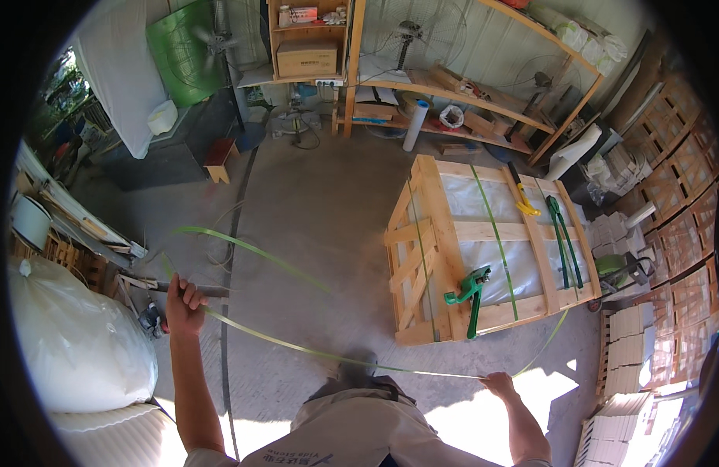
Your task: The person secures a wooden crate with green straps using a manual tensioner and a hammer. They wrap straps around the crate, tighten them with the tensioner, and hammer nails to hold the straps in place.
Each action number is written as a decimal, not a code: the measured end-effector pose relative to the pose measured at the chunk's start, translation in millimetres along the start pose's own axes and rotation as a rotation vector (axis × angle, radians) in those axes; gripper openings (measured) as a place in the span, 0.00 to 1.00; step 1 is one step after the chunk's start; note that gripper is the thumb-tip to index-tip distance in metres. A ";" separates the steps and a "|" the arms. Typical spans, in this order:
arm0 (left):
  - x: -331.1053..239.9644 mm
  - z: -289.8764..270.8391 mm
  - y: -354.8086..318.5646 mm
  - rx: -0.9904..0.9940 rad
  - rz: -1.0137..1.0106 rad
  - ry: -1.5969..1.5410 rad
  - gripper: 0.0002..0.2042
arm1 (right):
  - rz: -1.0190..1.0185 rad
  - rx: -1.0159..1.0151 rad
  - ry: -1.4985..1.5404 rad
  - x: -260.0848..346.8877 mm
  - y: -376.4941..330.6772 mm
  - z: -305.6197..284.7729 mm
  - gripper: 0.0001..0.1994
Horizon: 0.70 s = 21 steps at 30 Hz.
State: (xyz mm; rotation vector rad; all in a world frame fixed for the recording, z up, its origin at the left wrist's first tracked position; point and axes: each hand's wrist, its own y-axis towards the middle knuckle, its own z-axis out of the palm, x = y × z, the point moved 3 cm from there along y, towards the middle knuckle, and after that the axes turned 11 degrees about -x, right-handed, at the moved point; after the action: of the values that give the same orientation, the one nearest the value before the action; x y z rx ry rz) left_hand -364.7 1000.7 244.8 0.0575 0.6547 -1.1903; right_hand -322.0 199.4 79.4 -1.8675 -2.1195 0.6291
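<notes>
A long green strap stretches across in front of my body between my two hands. My left hand, raised at the left, is closed round it, and a loose length loops up and away beyond that hand. At the right, my right hand pinches the strap, which runs on toward the near side of a wooden crate. Green straps cross the crate's top over white wrapping. On the crate lie a green strapping tool, a yellow-headed hammer and long-handled green cutters.
Shelves with boxes and fans line the far wall. A small red stool stands far left. A big white plastic bag bulges at the near left. Stacked crates and pale slabs edge the right side, near a green strap reel.
</notes>
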 end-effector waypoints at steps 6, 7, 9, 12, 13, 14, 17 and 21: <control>68.4 8.6 15.3 -0.143 0.155 -0.038 0.15 | -0.160 0.022 0.378 198.3 -14.7 -7.8 0.28; 98.9 15.7 15.2 -0.157 0.077 -0.044 0.15 | -0.149 0.076 0.369 231.6 -8.0 -22.7 0.29; 164.4 30.9 3.8 -0.207 -0.059 -0.007 0.17 | -0.175 0.037 0.438 286.1 4.2 -60.5 0.30; 250.0 54.5 -33.7 -0.237 -0.375 0.146 0.21 | -0.171 0.072 0.441 339.7 8.7 -109.2 0.29; 267.0 62.1 -45.7 -0.124 -0.498 0.099 0.21 | -0.165 0.100 0.419 351.7 10.9 -121.9 0.29; 277.7 65.4 -50.6 -0.093 -0.559 0.104 0.21 | -0.214 0.038 0.502 359.3 6.8 -134.1 0.28; 267.7 57.9 -45.6 -0.005 -0.712 0.206 0.21 | -0.203 -0.046 0.480 385.5 3.0 -142.9 0.20; 210.4 30.0 -18.9 0.123 -0.757 0.301 0.22 | -0.346 -0.349 0.402 382.8 16.1 -130.0 0.11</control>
State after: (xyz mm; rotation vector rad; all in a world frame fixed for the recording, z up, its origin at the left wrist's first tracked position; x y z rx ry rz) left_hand -323.5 805.3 169.6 0.0987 0.9039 -1.9769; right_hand -305.8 597.6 148.7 -1.5435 -2.2850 -0.1896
